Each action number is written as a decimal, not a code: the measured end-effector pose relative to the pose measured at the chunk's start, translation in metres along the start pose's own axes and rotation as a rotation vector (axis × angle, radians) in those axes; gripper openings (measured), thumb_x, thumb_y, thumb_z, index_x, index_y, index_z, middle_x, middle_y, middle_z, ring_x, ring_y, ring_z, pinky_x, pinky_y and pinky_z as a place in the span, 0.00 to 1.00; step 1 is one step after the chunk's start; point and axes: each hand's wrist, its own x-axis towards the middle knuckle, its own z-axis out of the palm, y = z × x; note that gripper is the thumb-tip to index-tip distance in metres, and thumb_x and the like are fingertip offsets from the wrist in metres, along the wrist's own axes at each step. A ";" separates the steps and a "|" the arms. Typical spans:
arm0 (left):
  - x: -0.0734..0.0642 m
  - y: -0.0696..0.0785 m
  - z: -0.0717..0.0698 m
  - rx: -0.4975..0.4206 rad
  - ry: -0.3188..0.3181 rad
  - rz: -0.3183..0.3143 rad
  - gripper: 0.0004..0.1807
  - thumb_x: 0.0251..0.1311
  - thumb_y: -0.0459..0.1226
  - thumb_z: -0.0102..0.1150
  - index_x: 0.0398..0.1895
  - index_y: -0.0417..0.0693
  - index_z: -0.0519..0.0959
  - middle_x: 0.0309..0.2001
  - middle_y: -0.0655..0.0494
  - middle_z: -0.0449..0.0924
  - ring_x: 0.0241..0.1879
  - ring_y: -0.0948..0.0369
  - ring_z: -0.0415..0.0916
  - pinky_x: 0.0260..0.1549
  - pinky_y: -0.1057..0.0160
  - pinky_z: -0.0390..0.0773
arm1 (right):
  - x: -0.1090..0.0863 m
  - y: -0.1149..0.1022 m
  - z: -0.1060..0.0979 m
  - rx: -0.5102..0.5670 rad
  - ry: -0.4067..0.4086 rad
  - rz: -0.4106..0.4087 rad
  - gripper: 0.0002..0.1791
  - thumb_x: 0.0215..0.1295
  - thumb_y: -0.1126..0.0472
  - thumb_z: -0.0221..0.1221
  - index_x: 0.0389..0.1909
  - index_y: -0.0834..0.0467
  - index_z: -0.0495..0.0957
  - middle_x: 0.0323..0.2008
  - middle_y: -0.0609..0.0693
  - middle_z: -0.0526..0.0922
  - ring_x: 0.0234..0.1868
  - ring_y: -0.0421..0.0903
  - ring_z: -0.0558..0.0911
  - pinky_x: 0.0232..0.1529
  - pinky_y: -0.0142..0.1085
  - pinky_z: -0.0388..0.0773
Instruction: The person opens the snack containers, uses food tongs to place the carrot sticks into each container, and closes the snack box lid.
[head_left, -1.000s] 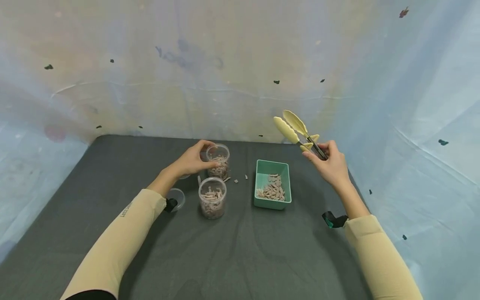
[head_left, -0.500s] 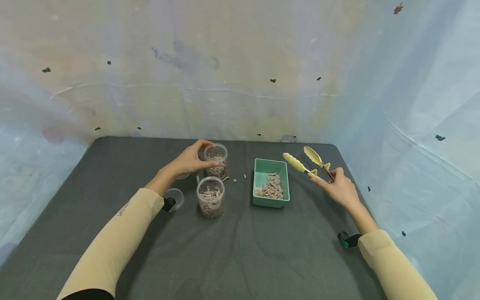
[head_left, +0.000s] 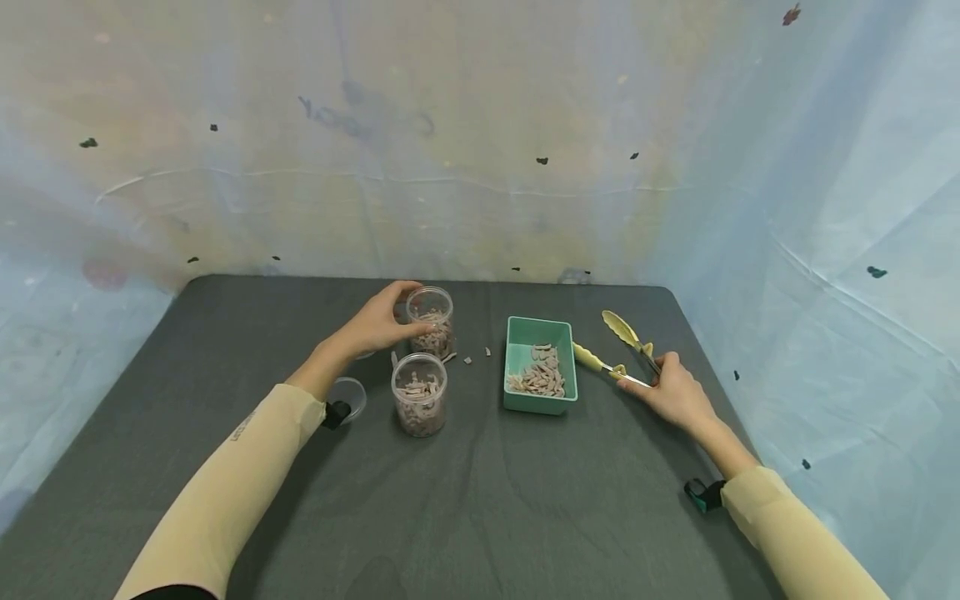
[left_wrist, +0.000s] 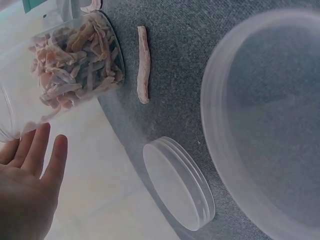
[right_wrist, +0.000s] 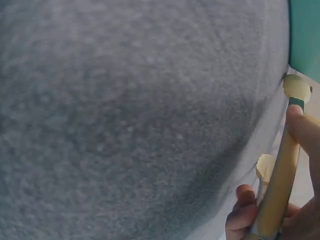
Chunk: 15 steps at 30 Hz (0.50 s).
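Observation:
My left hand [head_left: 371, 325] holds the far clear plastic jar [head_left: 437, 340], thumb across the front and fingers round the back. Pale brown strips [left_wrist: 75, 65] fill much of it in the left wrist view. Just nearer stands a second clear jar [head_left: 422, 414] of similar strips, uncapped. On the right, my right hand [head_left: 681, 398] grips yellow-tipped tongs [head_left: 587, 357] by their metal arms, which are spread apart and low over the table. One tong tip lies right beside the green rectangular tray [head_left: 540, 404], which has a heap of strips [head_left: 542, 382] in it.
Clear round lids lie left of the jars; one lid [left_wrist: 177, 182] and a nearer lid [left_wrist: 214, 100] show in the left wrist view. A loose strip [left_wrist: 143, 65] and small bits [head_left: 468, 360] lie on the dark cloth-covered table [head_left: 480, 508]. Sheeting [head_left: 480, 192] encloses the back and sides.
My right hand has brought the tongs down from the air to the table right of the tray, and their arms have spread wider. The left hand stays on the far jar.

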 end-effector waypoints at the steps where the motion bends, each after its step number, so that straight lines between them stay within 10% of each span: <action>1: 0.000 -0.001 0.000 0.005 0.004 0.005 0.49 0.66 0.52 0.70 0.82 0.46 0.54 0.79 0.43 0.57 0.75 0.40 0.59 0.68 0.39 0.67 | 0.000 0.000 0.001 -0.011 0.005 0.000 0.54 0.62 0.26 0.64 0.64 0.72 0.64 0.44 0.62 0.78 0.37 0.57 0.79 0.33 0.48 0.75; 15: -0.020 -0.007 -0.016 -0.022 0.097 0.097 0.45 0.68 0.48 0.70 0.82 0.49 0.57 0.78 0.47 0.60 0.75 0.45 0.61 0.70 0.40 0.65 | -0.008 -0.008 0.001 -0.083 0.007 0.004 0.57 0.61 0.26 0.64 0.66 0.75 0.66 0.54 0.72 0.72 0.49 0.65 0.76 0.40 0.58 0.77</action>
